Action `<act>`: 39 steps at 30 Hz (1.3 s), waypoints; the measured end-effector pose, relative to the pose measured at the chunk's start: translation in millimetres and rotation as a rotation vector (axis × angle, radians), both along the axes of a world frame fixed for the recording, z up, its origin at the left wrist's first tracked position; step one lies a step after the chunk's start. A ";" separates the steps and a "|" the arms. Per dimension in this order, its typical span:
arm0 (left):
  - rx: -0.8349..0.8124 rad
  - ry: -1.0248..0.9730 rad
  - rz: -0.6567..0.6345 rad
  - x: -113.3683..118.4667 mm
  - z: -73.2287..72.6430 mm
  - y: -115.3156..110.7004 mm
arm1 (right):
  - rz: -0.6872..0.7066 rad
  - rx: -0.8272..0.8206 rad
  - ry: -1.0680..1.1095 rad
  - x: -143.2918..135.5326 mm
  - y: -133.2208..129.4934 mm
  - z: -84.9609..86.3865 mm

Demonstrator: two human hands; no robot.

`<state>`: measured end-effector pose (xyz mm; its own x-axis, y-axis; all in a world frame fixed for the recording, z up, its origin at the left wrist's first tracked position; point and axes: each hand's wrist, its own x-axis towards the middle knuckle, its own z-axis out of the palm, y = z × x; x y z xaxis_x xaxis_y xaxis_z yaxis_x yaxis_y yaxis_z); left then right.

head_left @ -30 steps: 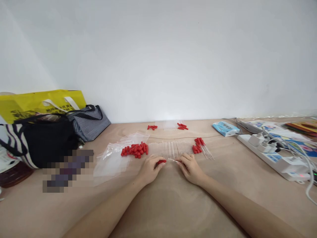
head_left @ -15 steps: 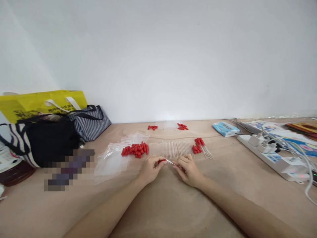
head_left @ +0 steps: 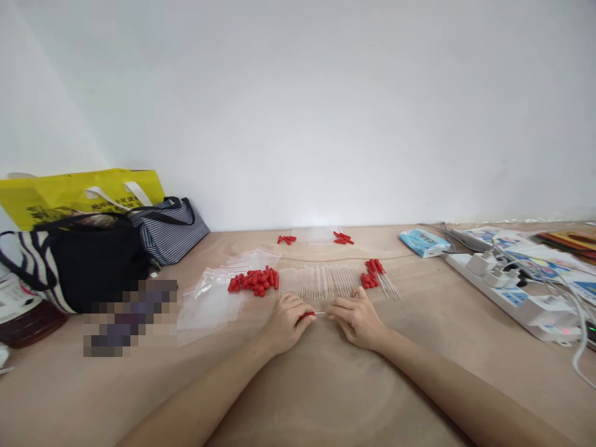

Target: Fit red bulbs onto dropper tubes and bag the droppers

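Note:
Between my two hands is a thin pale rod [head_left: 320, 314] with one end in a small red handle [head_left: 307, 315]. The handle is pinched in the fingers of my left hand [head_left: 289, 321]. My right hand [head_left: 356, 316] has its fingers closed around the rod's other end, which they hide. Just beyond my hands lies a row of similar thin rods [head_left: 321, 280], side by side. A heap of loose red handles [head_left: 255, 280] is at the row's left. To its right are several rods with red handles on them [head_left: 386, 280], beside a few red handles [head_left: 369, 281].
Clear plastic bags [head_left: 212, 307] lie left of the heap. Small red pieces [head_left: 343, 237] sit near the wall. A striped bag [head_left: 174, 230], black bag [head_left: 107, 267] and yellow bag [head_left: 69, 192] stand left. On the right are a tissue pack [head_left: 423, 242] and a power strip [head_left: 505, 298] with cables.
Both hands have come slightly nearer to me with the rod and handle. The rod, slanted before, now lies nearly level, and less of it shows between my hands.

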<state>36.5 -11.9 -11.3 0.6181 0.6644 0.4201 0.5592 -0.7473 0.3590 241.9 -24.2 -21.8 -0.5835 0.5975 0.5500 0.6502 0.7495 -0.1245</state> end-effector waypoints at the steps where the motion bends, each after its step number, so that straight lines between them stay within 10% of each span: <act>1: 0.005 0.001 -0.004 0.5 -0.3 -0.2 | -0.005 -0.002 0.009 -0.9 -0.5 0.0; 26: -0.029 -0.058 0.011 -3.2 4.6 1.3 | -0.060 -0.220 0.126 -12.6 0.0 6.1; 39: -0.057 -0.057 0.100 -10.0 0.5 7.3 | -0.130 0.155 -0.040 0.7 4.4 3.3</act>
<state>26.4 -4.7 -10.8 0.5237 0.7456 0.4121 0.6077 -0.6659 0.4327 242.6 -19.8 -18.5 -0.5302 0.5789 0.6195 0.7445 0.6675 0.0135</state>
